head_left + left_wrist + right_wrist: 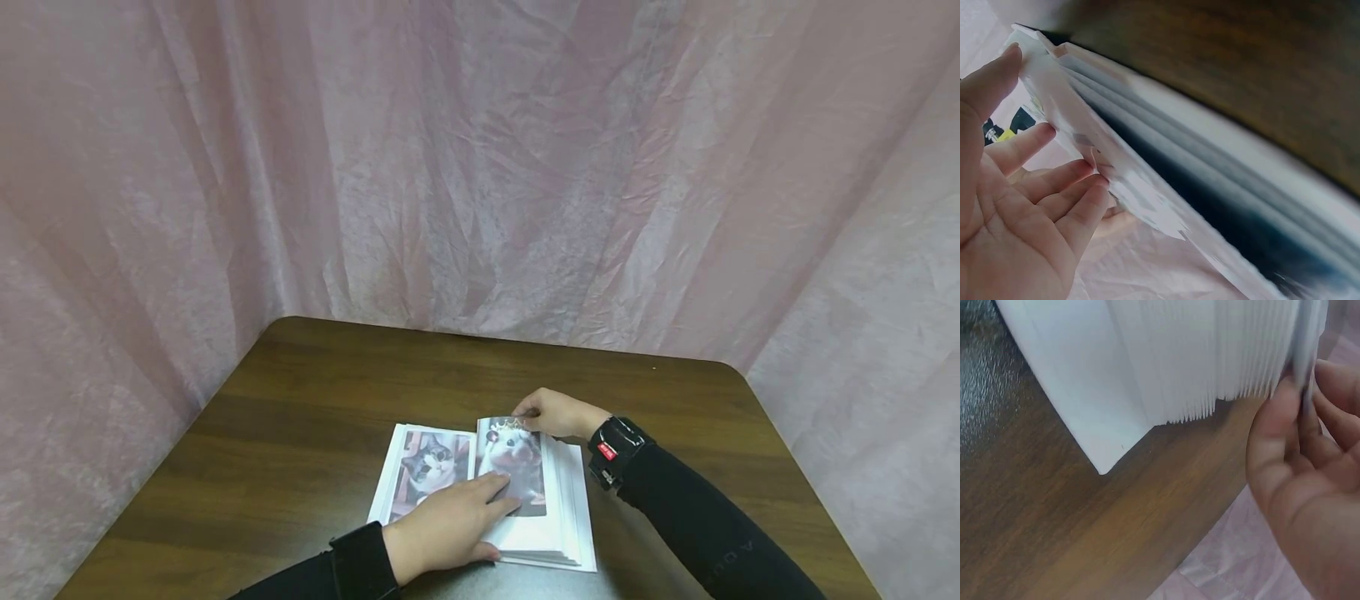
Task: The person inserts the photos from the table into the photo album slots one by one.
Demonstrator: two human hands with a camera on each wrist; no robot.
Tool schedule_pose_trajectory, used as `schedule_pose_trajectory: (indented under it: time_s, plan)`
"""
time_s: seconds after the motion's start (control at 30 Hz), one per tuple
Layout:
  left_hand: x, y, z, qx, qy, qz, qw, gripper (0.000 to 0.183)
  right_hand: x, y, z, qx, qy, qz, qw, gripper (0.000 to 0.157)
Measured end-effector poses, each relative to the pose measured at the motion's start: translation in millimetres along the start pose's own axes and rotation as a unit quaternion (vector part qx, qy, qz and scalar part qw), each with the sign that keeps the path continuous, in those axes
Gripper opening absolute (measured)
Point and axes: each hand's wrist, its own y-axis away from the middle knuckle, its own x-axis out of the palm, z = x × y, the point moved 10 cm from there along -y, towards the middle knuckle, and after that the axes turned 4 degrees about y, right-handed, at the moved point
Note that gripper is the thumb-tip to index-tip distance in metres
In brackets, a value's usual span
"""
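Note:
An open photo album (567, 500) with white pages lies on the table. Its left page carries a photo of a grey-and-white cat (431, 467). Over the right page is a photo of a pale cat with a crown (517, 462). My right hand (562, 414) pinches the top edge of this photo between thumb and fingers; whether a page sleeve is pinched too, I cannot tell. My left hand (450, 525) rests across the album's lower middle, its fingertips on the crowned cat photo. In the right wrist view, many page edges (1191, 394) fan out beside the right hand.
The brown wooden table (300, 400) extends around the album, with rounded far corners. Pink curtains (480, 167) hang behind and at both sides. Black bands and dark sleeves (690, 508) cover both wrists and forearms.

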Motion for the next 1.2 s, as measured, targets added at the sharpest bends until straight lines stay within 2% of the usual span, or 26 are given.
schedule_pose_trajectory:
  time_s: [0.13, 0.3, 0.43, 0.63, 0.9, 1.2]
  plan:
    - [-0.2, 0.2, 0.7, -0.002, -0.007, 0.001, 1.0, 0.068, -1.0, -5, 10, -0.033, 0.059, -0.036, 0.997, 0.019]
    - [0.5, -0.2, 2.0, -0.004, -0.011, 0.004, 0.9999, 0.067, -5.7, -10, 27, -0.06, 0.109, -0.095, 0.988, 0.016]
    - [-0.2, -1.0, 2.3, -0.004, -0.008, 0.002, 1.0, 0.067, -6.6, -13, 37, -0.057, 0.129, -0.112, 0.984, 0.015]
    - [0.2, -1.9, 2.1, -0.003, -0.006, 0.0, 1.0, 0.067, -2.9, -18, 35, -0.023, 0.138, -0.103, 0.985, 0.018]
    - [0.2, -3.4, 1.8, -0.002, -0.005, 0.002, 1.0, 0.067, -0.2, -18, 35, -0.014, 0.141, -0.085, 0.986, 0.019]
    - [0.8, -4.2, 1.8, -0.004, 0.006, 0.007, 1.0, 0.066, 4.1, -15, 35, -0.014, 0.121, -0.068, 0.99, 0.02]
